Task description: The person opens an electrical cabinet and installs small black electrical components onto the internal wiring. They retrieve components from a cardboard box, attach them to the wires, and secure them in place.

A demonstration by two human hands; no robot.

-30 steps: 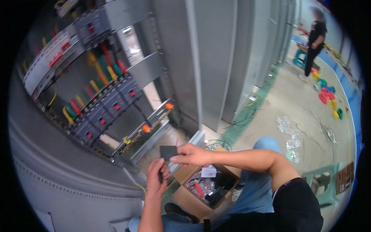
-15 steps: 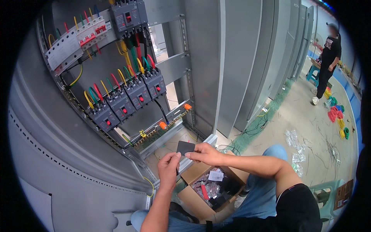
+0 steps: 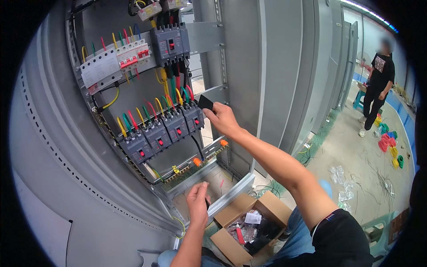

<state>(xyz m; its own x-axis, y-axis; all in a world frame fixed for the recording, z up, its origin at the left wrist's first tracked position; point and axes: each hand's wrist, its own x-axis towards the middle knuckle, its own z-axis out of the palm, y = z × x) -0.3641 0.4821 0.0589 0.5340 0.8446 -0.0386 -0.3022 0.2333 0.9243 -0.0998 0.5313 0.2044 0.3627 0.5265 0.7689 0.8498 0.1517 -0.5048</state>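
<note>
My right hand (image 3: 223, 120) is raised to the cabinet and pinches a thin black rectangular plate (image 3: 205, 102) by its edge. The plate is beside the wired top end of the rightmost lower circuit breaker (image 3: 194, 118); whether they touch cannot be told. Lower down, my left hand (image 3: 197, 202) is closed in front of the cabinet's bottom frame, with a dark edge showing by its palm. What that dark thing is stays mostly hidden. Several grey breakers with red switches stand in the same row, with yellow, green and red wires on their upper terminals.
An open cardboard box (image 3: 240, 207) between my legs holds plastic bags, black pieces and a red item. Above the row sit a larger breaker (image 3: 171, 44) and a rail of white breakers (image 3: 129, 61). At far right a person (image 3: 378, 84) stands near coloured wire coils (image 3: 386, 141).
My hands have come apart. The right one has carried the black plate up to the breaker row, while the left has dropped slightly. The view has shifted, and the distant person has moved a little.
</note>
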